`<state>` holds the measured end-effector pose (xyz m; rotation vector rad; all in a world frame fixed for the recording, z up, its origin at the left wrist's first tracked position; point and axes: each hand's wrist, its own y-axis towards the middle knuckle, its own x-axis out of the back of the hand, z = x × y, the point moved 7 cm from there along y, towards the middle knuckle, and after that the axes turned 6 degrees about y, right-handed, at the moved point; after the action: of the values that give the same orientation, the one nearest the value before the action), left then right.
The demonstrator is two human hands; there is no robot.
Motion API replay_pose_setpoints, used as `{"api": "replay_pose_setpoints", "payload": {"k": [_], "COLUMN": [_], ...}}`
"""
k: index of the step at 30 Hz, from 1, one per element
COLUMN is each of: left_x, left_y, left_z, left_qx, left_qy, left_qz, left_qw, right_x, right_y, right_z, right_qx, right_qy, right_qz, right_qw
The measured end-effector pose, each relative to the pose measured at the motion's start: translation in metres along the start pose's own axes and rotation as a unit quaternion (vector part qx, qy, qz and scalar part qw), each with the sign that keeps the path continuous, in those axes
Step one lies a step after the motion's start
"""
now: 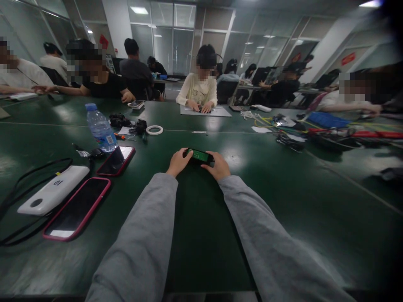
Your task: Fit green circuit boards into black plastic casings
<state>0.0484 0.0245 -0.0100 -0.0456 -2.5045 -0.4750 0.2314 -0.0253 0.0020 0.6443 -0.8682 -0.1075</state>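
Note:
Both my arms, in grey sleeves, stretch out over a dark green table (201, 235). Between my hands lies a small black device with a green circuit board showing on top (199, 155). My left hand (179, 161) grips its left end with curled fingers. My right hand (218, 166) holds its right end. The device rests low on the table surface or just above it; I cannot tell which.
At my left lie two phones in pink cases (77, 207) (116, 160), a white power bank (53, 189) with black cable, a water bottle (100, 128), screwdrivers, black parts and a tape ring (154, 130). Other people sit around the table; cables and tools lie at right (330, 134).

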Motion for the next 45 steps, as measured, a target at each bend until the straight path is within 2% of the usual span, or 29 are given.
{"api": "replay_pose_setpoints", "payload": {"k": [9, 20, 26, 33, 40, 45], "left_x": [-0.004, -0.006, -0.005, 0.004, 0.005, -0.002], "left_y": [-0.001, 0.001, 0.000, -0.010, -0.004, 0.010], "left_z": [0.000, 0.000, 0.000, -0.004, 0.001, 0.010], "left_qx": [-0.021, -0.039, -0.031, 0.003, 0.026, 0.041], "left_qy": [-0.010, -0.015, -0.010, 0.022, 0.015, -0.005], "left_qz": [0.018, 0.041, 0.010, -0.037, -0.053, -0.037], "left_qw": [1.000, 0.998, 0.999, 0.999, 0.998, 0.998], "right_x": [0.003, 0.001, 0.001, -0.001, -0.007, -0.016], "right_y": [0.002, 0.002, 0.001, 0.004, 0.016, 0.028], "right_z": [0.000, -0.006, -0.004, 0.002, 0.003, 0.003], "right_qx": [0.023, 0.033, 0.031, 0.037, 0.074, 0.107], "right_qy": [-0.004, 0.039, 0.041, 0.024, 0.010, -0.019], "right_qz": [-0.019, -0.027, -0.027, -0.013, 0.009, 0.042], "right_qw": [1.000, 0.998, 0.998, 0.999, 0.997, 0.993]}}
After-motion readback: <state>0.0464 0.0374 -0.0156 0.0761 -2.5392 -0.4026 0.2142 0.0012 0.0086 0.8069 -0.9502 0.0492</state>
